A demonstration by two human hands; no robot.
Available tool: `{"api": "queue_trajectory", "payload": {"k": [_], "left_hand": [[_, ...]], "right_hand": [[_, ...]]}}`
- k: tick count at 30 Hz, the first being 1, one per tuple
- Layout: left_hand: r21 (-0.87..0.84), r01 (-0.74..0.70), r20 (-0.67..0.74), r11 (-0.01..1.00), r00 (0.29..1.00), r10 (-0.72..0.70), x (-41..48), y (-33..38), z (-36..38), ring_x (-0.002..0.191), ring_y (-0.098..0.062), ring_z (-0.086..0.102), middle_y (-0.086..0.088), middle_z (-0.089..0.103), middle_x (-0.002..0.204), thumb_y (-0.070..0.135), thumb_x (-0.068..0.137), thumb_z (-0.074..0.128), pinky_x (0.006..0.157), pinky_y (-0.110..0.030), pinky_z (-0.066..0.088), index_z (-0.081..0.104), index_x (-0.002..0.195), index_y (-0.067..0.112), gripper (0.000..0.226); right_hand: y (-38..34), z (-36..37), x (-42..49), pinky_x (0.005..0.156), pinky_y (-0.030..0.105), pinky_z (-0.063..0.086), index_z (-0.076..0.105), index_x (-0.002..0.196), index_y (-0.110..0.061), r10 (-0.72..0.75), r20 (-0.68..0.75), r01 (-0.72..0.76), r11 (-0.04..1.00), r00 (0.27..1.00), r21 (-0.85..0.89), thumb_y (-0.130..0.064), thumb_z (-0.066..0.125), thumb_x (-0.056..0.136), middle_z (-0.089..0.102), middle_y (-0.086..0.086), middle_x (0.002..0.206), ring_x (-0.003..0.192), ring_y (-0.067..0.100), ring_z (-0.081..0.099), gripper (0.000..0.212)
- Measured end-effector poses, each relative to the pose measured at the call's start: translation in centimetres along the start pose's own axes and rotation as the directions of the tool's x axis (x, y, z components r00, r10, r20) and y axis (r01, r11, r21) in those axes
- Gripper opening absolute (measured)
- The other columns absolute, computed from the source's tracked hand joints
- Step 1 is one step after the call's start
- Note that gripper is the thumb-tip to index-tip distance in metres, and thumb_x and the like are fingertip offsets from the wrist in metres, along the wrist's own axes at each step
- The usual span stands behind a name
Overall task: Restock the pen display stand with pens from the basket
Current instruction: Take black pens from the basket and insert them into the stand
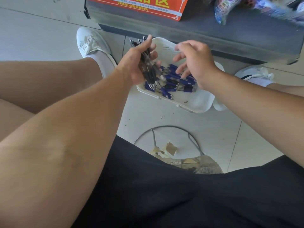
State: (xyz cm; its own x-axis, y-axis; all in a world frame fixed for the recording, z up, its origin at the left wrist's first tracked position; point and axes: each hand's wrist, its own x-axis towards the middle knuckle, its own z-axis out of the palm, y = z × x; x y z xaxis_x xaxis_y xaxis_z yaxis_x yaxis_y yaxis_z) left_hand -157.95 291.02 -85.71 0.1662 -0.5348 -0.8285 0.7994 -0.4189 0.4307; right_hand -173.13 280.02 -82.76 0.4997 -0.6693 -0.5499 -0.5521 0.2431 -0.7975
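Note:
A white plastic basket lies on the tiled floor between my feet. Several blue-grip pens are heaped in it. My left hand grips a bundle of several black pens, tips pointing down over the basket's left side and clicker ends sticking up past my thumb. My right hand hovers over the pile with its fingers spread and relaxed, holding nothing. The pen display stand is not in view.
A dark shelf base with an orange sign runs along the top. Bagged goods sit on it at the right. A wire ring and paper scraps lie on the floor near my lap. White shoes flank the basket.

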Motion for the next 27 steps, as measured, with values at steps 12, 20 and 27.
{"api": "queue_trajectory", "payload": {"k": [12,20,27], "left_hand": [[-0.009,0.044,0.024,0.999,0.999,-0.044,0.1,0.5,0.2,0.059,-0.015,0.051,0.002,0.055,0.071,0.03,0.102,0.056,0.063,-0.03,0.05,0.06,0.087,0.016,0.021],[0.006,0.055,0.014,0.998,0.998,-0.055,0.0,0.7,0.5,0.058,-0.016,0.049,0.002,0.051,0.071,0.03,0.103,0.054,0.061,-0.031,0.05,0.06,0.087,0.017,0.022],[-0.004,0.062,0.025,0.998,0.998,-0.062,0.1,0.6,0.5,0.058,-0.016,0.049,0.002,0.052,0.072,0.03,0.103,0.052,0.063,-0.032,0.051,0.061,0.088,0.017,0.022]], "right_hand": [[10.9,-1.1,3.7,0.055,0.025,0.042,0.063,0.089,-0.025,0.396,0.224,-0.191,0.772,0.891,-0.606,-0.017,0.044,0.101,0.062,0.001,0.082,0.069,0.023,0.056,0.023],[13.7,-0.9,5.2,0.076,0.032,0.037,0.056,0.11,-0.031,0.197,0.251,0.164,0.374,0.948,-0.913,-0.024,0.047,0.095,0.066,0.007,0.11,0.1,0.033,0.061,0.019],[14.3,0.1,5.5,0.085,0.037,0.05,0.051,0.128,-0.008,0.057,0.313,0.313,0.015,0.948,-0.95,-0.027,0.054,0.101,0.062,0.015,0.124,0.11,0.036,0.063,0.034]]}}
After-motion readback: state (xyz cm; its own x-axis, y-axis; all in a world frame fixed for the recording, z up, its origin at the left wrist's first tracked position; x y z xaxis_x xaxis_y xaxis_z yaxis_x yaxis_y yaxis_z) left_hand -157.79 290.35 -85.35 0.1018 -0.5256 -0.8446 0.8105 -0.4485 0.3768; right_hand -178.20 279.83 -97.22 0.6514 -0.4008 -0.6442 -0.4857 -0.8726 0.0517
